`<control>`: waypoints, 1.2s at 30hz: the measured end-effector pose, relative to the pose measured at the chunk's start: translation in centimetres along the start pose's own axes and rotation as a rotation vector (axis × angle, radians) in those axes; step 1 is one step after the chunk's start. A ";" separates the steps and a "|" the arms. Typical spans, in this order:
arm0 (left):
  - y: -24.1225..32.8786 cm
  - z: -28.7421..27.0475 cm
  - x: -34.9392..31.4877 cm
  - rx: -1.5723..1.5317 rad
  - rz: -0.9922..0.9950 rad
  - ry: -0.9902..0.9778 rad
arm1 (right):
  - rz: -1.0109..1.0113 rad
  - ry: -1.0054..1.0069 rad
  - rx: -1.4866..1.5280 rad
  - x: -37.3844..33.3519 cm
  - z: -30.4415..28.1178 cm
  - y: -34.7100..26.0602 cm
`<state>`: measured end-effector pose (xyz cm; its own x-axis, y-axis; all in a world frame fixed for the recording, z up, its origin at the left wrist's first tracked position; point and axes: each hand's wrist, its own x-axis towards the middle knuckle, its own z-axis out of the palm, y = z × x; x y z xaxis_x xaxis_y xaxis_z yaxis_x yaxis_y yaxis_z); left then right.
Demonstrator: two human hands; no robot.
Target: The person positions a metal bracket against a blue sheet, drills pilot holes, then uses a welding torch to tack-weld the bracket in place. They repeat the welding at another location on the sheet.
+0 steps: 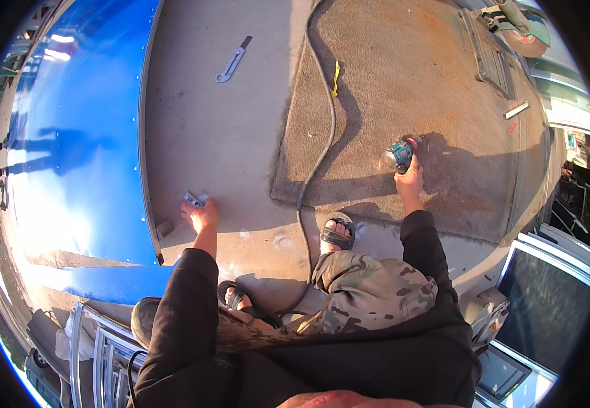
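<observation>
My left hand (pixel 201 217) is closed around a small silvery piece (pixel 193 199), low over the concrete beside the blue panel (pixel 104 136). Its exact kind is too small to make out. Out to the right, my right hand (pixel 410 182) grips a teal and black cordless drill (pixel 399 155) with a red part at one end, above the brown carpet (pixel 376 88). A grey-white utility knife (pixel 232 62) with its blade out lies on the concrete ahead of my left hand.
A dark cable (pixel 330 129) snakes between my feet and across the carpet. Near it lies a yellow strip (pixel 336 78). An abrasive cut-off saw (pixel 526 42) stands at the far right. Metal frames (pixel 108 350) are at lower left; a dark-paned window (pixel 546 299) leans at right.
</observation>
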<state>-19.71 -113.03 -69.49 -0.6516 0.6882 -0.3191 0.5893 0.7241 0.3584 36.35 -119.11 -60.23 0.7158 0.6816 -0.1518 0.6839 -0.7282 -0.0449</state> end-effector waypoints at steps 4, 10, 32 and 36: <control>2.6 2.2 -1.1 -0.134 0.121 0.039 | 0.026 -0.052 0.142 -0.9 1.4 0.8; 15.7 6.9 -9.1 -0.306 0.522 -0.319 | 0.065 -0.027 0.144 -1.0 1.5 -0.1; 4.4 -38.5 -18.0 0.477 0.185 -1.170 | -0.099 -0.906 0.697 -16.4 -22.7 -5.8; 11.0 -48.7 -25.8 0.552 0.194 -1.084 | -0.347 -0.719 0.263 -24.9 -35.8 -7.1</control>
<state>-19.72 -125.04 -14.62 0.0473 0.2775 -0.9596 0.9265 0.3467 0.1459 18.72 -128.35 -20.80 0.1458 0.7232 -0.6750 0.7294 -0.5396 -0.4206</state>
